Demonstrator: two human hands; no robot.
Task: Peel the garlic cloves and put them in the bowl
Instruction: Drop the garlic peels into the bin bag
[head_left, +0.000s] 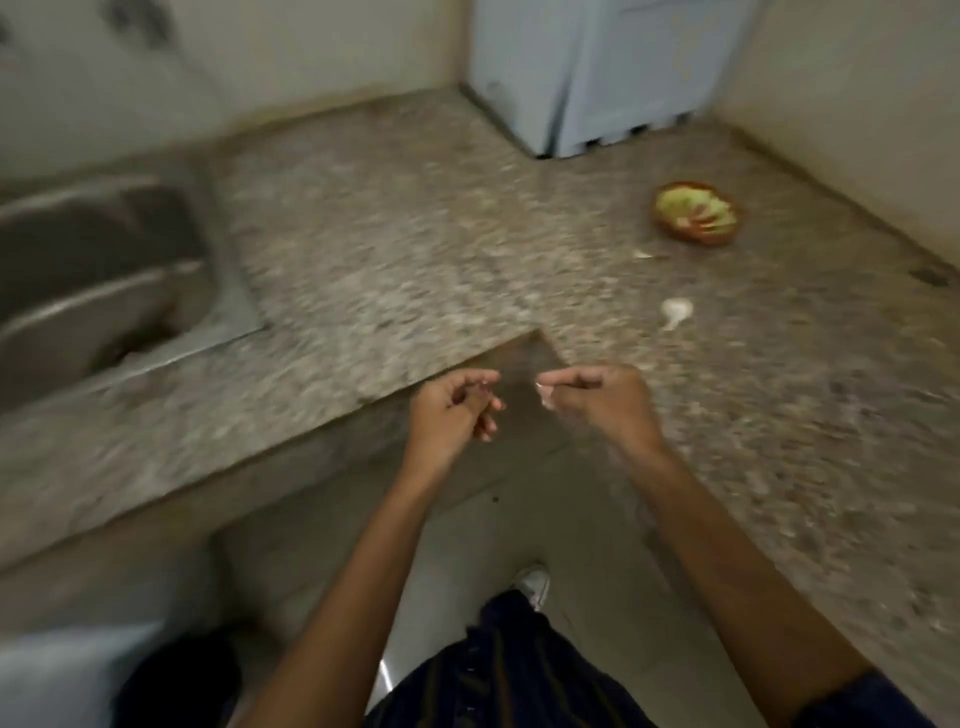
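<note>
Both hands hover over the inner corner of the speckled stone counter (395, 249). My right hand (597, 402) pinches a small white garlic clove (545, 397) between thumb and fingers. My left hand (452, 410) has curled fingers, and its fingertips pinch a tiny pale scrap, likely garlic skin (485, 385). A white garlic bulb piece (675, 312) lies on the counter to the right. Farther back stands a brown bowl (696, 210) with a green and red patterned inside. A small pale bit (644, 254) lies just in front of the bowl. The frame is blurred.
A steel sink (93, 270) is set into the counter at the left. A pale blue cabinet or appliance (597, 73) stands at the back corner. Walls close the counter at the back and right. My legs and a shoe show below, on a light floor.
</note>
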